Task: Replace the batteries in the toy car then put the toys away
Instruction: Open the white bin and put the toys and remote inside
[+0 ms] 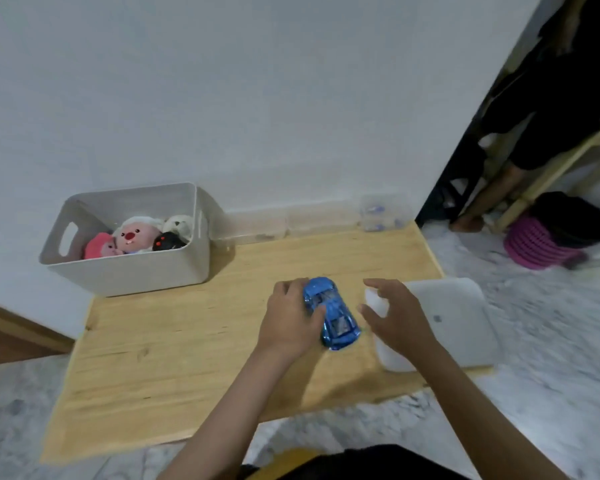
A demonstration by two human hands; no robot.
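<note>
Head view shows our left hand (288, 323) clasped around the blue toy car (331, 313) on the counter (187, 341), roof up; our right hand (394, 317) hovers spread and empty beside it. Next, probably, we flip it to reach the battery cover.

A blue toy car (331, 313) was gripped by the left hand (290, 322) above the wooden tabletop (187, 348), while the right hand (397, 317) was held spread just beside it.
</note>
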